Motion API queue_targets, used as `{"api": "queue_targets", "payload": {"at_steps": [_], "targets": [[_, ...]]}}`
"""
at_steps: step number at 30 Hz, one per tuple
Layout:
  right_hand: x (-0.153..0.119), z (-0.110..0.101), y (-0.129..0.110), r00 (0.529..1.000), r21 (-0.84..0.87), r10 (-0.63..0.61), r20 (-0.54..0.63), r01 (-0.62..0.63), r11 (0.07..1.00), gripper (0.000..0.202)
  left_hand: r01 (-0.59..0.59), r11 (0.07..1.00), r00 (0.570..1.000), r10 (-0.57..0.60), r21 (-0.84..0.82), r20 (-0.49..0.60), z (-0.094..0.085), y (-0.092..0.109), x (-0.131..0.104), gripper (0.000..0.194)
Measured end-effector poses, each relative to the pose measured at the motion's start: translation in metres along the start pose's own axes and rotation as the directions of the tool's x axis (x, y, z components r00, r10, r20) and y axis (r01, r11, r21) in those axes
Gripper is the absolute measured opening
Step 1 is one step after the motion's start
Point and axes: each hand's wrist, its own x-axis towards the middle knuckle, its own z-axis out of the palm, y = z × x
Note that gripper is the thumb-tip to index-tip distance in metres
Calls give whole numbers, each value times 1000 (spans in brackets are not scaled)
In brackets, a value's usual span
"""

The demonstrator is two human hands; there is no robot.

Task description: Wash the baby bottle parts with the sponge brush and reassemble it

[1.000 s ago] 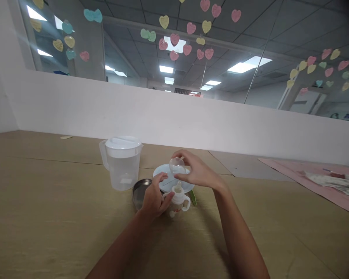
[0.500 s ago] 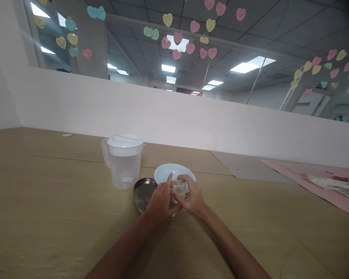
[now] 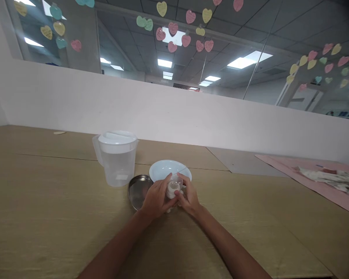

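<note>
Between both my hands is a small clear, rounded container (image 3: 174,185) with a whitish part low in it; its exact kind I cannot make out. My left hand (image 3: 157,197) wraps round its left side, thumb and fingers closed on it. From the other side my right hand (image 3: 191,197) grips it, with the thumb at the lower front. Small pale bits show under the hands, mostly hidden. Just behind the fingers lies a white oval plate (image 3: 165,167). A round steel dish (image 3: 138,192) sits by my left hand, partly covered by it.
A translucent lidded pitcher (image 3: 119,162) stands behind the steel dish on the wooden table (image 3: 61,209). At the far right, a pink sheet (image 3: 296,176) bears a crumpled whitish cloth (image 3: 331,180). A white wall (image 3: 168,120) with a window above closes off the back.
The head view has shifted a little, so everything sits slightly further left and higher. Both hands still hold the clear container, which appears turned, its whitish part now showing more.
</note>
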Motion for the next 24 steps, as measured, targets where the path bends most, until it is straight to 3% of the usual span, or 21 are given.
{"api": "queue_targets", "payload": {"at_steps": [4,9,24], "targets": [[-1,-1,2,999,-56,41,17,-40,998,52,1,1000,1000,-2,-31,-24,0,0,1,54],[1,0,-1,998,-77,-50,-27,47,996,50,46,995,999,-46,-85,-5,1,-2,1,46],[1,7,2,986,-91,-130,-107,121,988,48,134,986,991,-130,-96,44,-7,6,2,32]]}}
